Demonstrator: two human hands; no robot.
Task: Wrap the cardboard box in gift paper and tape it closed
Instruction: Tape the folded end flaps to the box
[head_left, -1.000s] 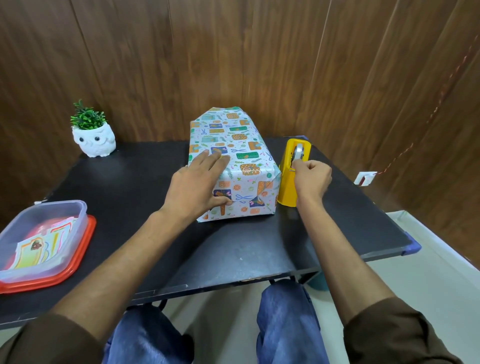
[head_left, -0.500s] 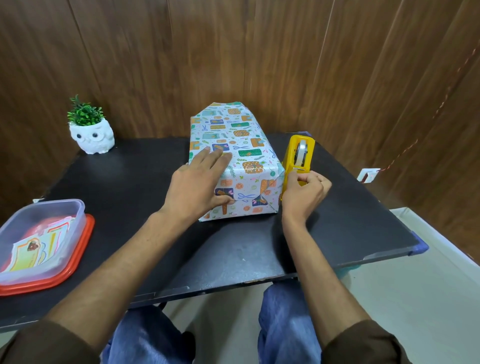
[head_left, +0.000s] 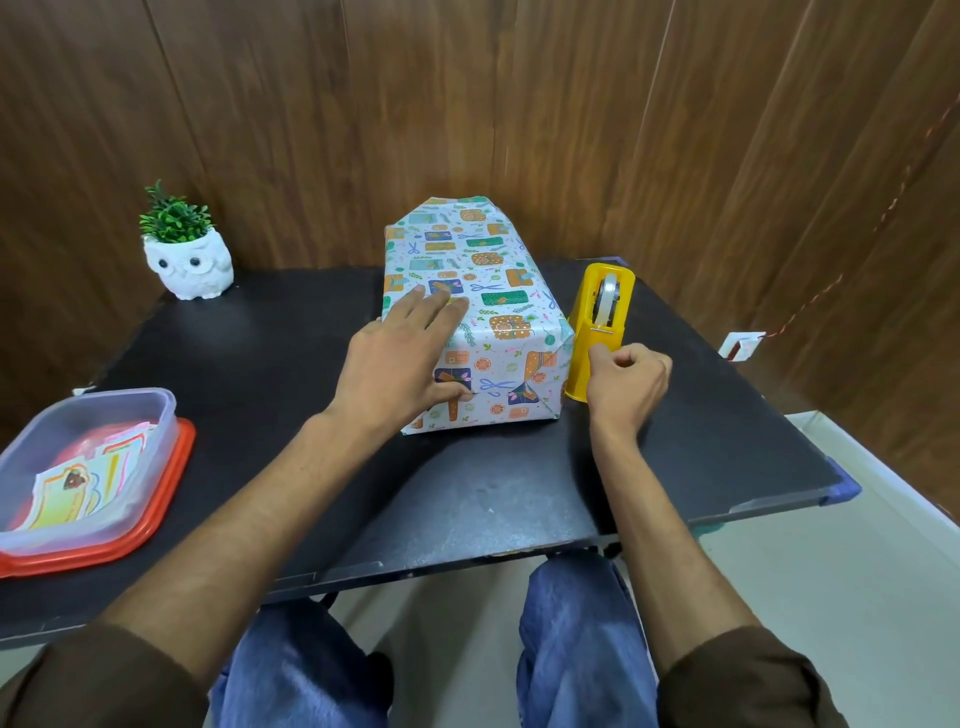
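Wrapped box (head_left: 488, 291) at middle of table (head_left: 467, 483), well back from the near edge; left hand (head_left: 395, 364) flat on its near-left top edge, right hand (head_left: 626, 384) curled at tape dispenser (head_left: 602, 306) just beside its right side, tape pinch unclear.

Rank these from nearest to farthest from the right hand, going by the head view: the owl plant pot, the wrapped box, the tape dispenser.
1. Tape dispenser: right against the right hand, just behind its knuckles.
2. Wrapped box: to the hand's left, beside the dispenser.
3. Owl plant pot: far off to the left, at the back.
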